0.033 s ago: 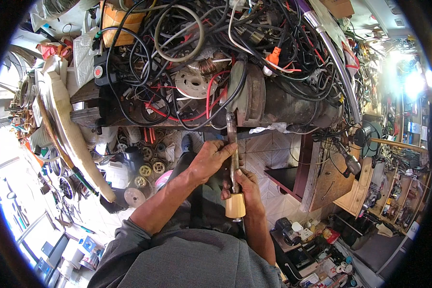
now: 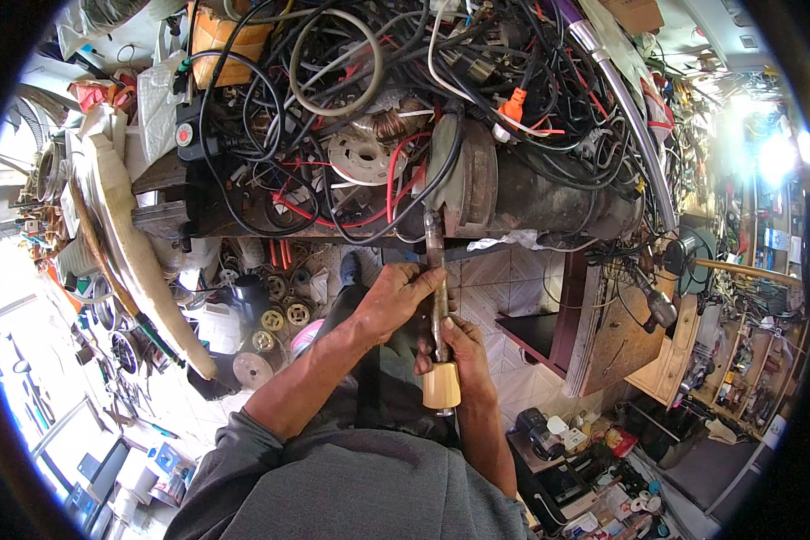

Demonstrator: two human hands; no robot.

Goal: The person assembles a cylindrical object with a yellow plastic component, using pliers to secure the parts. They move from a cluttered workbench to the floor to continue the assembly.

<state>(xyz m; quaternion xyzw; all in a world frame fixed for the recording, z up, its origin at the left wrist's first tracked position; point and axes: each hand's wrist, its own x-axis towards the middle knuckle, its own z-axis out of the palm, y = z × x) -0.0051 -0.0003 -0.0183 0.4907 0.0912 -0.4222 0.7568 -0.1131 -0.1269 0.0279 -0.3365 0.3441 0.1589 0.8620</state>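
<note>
My left hand (image 2: 394, 299) is closed around the middle of a long, stained metal rod (image 2: 435, 245), its thumb lying along the rod. Nearer to me, my right hand (image 2: 462, 342) pinches the same rod between thumb and fingers. Just below the right hand, a pale yellow wooden block (image 2: 440, 385) sits around the rod's near end, and a short metal tip sticks out beneath it. The rod's far end reaches the lower edge of a grey grinding wheel (image 2: 448, 153); whether they touch I cannot tell.
Tangled cables (image 2: 333, 63) cover the bench around the grinder's dark round body (image 2: 544, 184). A spoked metal disc (image 2: 360, 160) lies left of the wheel. Pulleys (image 2: 274, 319) stand on the tiled floor at left. Wooden boards (image 2: 616, 351) stand at right, near a cluttered low shelf (image 2: 540, 463).
</note>
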